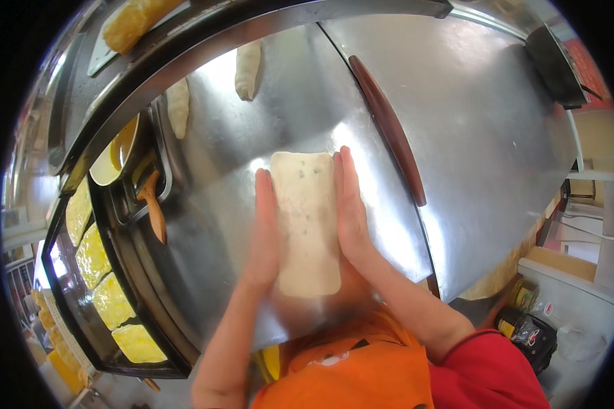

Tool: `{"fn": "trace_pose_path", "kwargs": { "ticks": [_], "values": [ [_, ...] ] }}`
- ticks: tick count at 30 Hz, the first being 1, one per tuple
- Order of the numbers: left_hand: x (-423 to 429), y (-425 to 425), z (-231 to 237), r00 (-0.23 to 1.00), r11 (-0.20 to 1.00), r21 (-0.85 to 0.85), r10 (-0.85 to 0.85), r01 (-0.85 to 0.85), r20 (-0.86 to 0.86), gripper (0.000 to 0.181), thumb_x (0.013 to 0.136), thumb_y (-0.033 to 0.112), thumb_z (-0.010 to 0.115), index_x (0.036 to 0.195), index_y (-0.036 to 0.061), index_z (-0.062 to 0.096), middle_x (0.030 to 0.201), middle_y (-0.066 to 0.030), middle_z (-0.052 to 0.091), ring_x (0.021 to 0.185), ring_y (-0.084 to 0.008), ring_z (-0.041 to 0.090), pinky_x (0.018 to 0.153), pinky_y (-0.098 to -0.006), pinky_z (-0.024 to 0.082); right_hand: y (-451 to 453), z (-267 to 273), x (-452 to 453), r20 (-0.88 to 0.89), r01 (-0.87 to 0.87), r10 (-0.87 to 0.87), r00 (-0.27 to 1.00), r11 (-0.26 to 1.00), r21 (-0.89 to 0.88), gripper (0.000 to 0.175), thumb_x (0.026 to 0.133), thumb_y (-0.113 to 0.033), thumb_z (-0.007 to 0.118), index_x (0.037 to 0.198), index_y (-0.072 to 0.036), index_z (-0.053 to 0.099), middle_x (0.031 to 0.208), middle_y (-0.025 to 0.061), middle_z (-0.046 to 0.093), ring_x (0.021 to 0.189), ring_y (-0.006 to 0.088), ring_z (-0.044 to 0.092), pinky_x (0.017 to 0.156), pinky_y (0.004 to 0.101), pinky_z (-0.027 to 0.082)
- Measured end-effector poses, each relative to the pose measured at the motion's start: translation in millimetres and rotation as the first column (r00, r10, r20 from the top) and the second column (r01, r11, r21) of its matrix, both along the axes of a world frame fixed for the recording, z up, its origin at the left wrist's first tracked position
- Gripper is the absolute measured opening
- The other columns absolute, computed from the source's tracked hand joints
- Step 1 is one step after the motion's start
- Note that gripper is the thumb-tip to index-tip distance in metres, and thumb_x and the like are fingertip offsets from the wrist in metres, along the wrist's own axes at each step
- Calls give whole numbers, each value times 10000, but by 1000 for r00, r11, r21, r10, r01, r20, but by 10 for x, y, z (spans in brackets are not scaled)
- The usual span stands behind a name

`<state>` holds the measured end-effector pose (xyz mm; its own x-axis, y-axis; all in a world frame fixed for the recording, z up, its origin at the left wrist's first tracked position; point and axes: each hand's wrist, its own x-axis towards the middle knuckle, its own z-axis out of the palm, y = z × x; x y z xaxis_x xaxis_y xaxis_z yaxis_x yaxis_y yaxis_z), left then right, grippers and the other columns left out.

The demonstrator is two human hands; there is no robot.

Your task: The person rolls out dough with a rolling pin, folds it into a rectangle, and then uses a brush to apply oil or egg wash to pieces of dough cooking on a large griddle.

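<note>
A flat, elongated rectangle of pale dough [308,225] lies on the stainless steel worktop [297,112] in front of me. Small dark specks show through its upper part. My left hand [264,235] rests along its left edge, fingers straight and pointing away from me. Along the opposite edge is my right hand [352,214], palm turned inward and touching or nearly touching the dough. Neither hand grasps anything; the two flank the piece. A dark red tapered rolling pin [389,130] lies farther right, beside a seam in the worktop.
Two rolled dough pieces, one upper centre [247,71] and another farther left [178,108], lie on the steel. A wooden-handled brush [154,207] and a bowl of yellow liquid [115,153] stand left. Nearby, a black baking tray [94,204] holds several glazed yellow pieces.
</note>
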<state>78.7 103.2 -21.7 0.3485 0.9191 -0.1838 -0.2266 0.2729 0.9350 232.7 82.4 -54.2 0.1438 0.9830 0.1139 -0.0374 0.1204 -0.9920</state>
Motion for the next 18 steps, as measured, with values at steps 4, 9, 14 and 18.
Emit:
{"fn": "trace_pose_path", "kwargs": {
  "ticks": [4, 9, 14, 18],
  "values": [
    [7, -233, 278, 996, 945, -328, -15, -14, -84, 695, 1058, 488, 214, 1536, -10, 136, 1581, -67, 219, 1441, -182, 217, 1176, -301, 153, -352, -54, -116, 21, 33, -32, 999, 999, -36, 801, 1022, -505, 291, 1524, 54, 12, 1615, 194, 8, 1496, 315, 10, 1196, 389, 19],
    [-144, -703, 163, 990, 902, -428, 8, 53, 139, 702, 1053, 511, 204, 1529, -4, 179, 1549, -52, 270, 1409, -169, 258, 1169, -296, 163, -804, -37, -287, -12, 57, -59, 998, 992, -116, 867, 1001, -560, 319, 1522, 60, 7, 1615, 194, 1, 1496, 307, 6, 1197, 385, 24],
    [-206, -992, 92, 988, 941, -338, 28, 25, 151, 709, 1044, 521, 210, 1532, 7, 167, 1558, -58, 239, 1424, -181, 222, 1178, -318, 136, -1068, -1, -392, -162, 58, -77, 984, 991, -118, 859, 1000, -540, 365, 1532, 22, -6, 1618, 169, 10, 1499, 275, 32, 1204, 380, 48],
    [-481, -1265, -153, 992, 991, -114, 81, -70, 96, 740, 1029, 528, 250, 1536, 4, 122, 1595, -96, 158, 1465, -215, 156, 1198, -349, 94, -1364, 86, -415, -3, 92, -92, 996, 993, -81, 852, 979, -547, 421, 1520, 49, 142, 1596, 192, 157, 1475, 310, 175, 1194, 384, 128]
  ]
}}
